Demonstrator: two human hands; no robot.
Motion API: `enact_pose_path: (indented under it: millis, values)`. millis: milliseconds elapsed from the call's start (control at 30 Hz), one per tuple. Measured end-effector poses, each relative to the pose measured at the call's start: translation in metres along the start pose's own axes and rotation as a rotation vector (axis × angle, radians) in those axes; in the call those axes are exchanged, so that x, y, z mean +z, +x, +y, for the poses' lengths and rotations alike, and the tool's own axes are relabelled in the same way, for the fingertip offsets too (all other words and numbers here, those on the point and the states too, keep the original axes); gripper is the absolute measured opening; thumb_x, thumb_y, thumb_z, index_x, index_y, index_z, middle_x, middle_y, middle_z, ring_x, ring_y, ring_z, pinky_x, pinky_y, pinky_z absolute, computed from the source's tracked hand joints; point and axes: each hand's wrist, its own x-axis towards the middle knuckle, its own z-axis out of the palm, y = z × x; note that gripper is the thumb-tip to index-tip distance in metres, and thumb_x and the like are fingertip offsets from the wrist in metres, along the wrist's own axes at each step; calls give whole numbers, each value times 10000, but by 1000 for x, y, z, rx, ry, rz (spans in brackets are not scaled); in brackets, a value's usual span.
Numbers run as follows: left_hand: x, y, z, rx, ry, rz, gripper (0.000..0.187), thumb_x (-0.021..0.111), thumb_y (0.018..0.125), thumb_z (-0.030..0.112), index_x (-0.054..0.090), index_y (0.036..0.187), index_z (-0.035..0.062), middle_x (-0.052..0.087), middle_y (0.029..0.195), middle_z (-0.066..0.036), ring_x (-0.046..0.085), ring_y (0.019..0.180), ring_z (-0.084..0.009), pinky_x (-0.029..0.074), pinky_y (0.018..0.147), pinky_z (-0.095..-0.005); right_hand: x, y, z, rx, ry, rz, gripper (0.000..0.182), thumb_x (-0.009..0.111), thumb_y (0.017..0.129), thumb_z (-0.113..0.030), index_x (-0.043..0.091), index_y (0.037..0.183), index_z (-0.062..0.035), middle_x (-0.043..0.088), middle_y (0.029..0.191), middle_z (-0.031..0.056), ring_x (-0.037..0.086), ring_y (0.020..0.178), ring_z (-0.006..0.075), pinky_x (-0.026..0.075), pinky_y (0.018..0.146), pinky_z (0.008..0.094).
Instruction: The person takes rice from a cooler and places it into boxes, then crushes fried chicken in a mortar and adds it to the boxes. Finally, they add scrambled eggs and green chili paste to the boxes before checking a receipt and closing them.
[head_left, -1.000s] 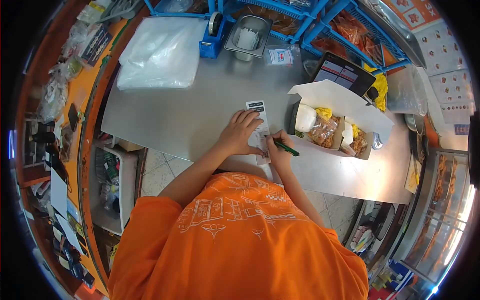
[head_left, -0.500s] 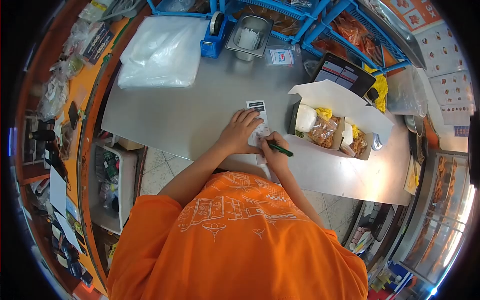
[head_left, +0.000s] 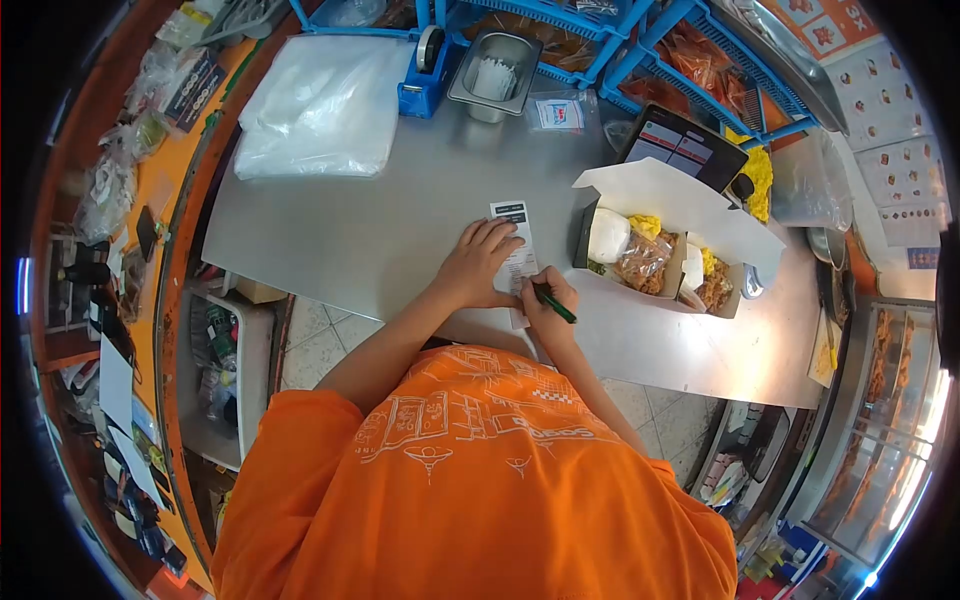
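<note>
Steel, brushed and dull, makes up the counter [head_left: 380, 230] where both hands work. At its far left lies a stack of clear plastic bags [head_left: 325, 105], soft and wrinkled. Beside it stand a blue tape dispenser [head_left: 422, 75] and a small rectangular metal pan [head_left: 495, 72] with white slips inside.

Near the counter's middle the left hand [head_left: 478, 265] lies flat, fingers spread and palm down, pressing on a narrow paper receipt [head_left: 516, 250]. That receipt runs lengthwise away from the person, with a dark printed band at its far end; its print is too small to read. Just to the right, the right hand [head_left: 553, 305] is curled in a writing grip around a green pen [head_left: 552, 302], whose tip meets the receipt's near end.

Next comes an open white cardboard box [head_left: 680, 200], lid tipped back, holding a white wrapped lump, yellow bits and bagged brown fried pieces. Behind it a dark tablet [head_left: 683, 148] shows red and white panels, unreadable. An orange shirt [head_left: 480, 480] with white line drawings fills the foreground.
</note>
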Motion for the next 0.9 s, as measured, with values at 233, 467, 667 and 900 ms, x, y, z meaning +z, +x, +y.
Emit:
enact_pose_path:
  millis: [233, 467, 667, 900]
  values:
    - [1, -1, 1, -8, -9, 3, 841, 822, 552, 486, 513, 1230, 94, 415, 1342, -124, 337, 1311, -311, 218, 1125, -469, -3, 1, -4, 43, -55, 79, 142, 651, 782, -53, 528, 733, -1, 562, 589, 138, 552, 500, 230, 441, 511, 319]
    - [-3, -1, 2, 17, 1, -19, 942, 833, 525, 511, 472, 1275, 71, 416, 1343, -134, 332, 1314, -317, 222, 1123, -477, 1, -3, 1, 33, 6, -65, 121, 655, 768, -56, 550, 744, -2, 574, 592, 143, 572, 508, 242, 451, 516, 334]
    - [4, -4, -5, 56, -103, 109, 1176, 790, 492, 650, 345, 1369, 5, 288, 1443, -203, 262, 1350, -375, 184, 1132, -488, -8, 25, 11, 116, -114, -145, 167, 620, 816, -169, 597, 834, -5, 612, 629, 167, 581, 537, 357, 474, 548, 402]
    - [-1, -4, 4, 144, 114, -82, 909, 711, 690, 582, 418, 1364, 47, 279, 1480, -187, 223, 1388, -364, 153, 1130, -530, -31, 25, -36, -147, -226, 20, 258, 598, 859, -152, 542, 1047, 17, 560, 887, 173, 552, 804, 343, 450, 713, 414]
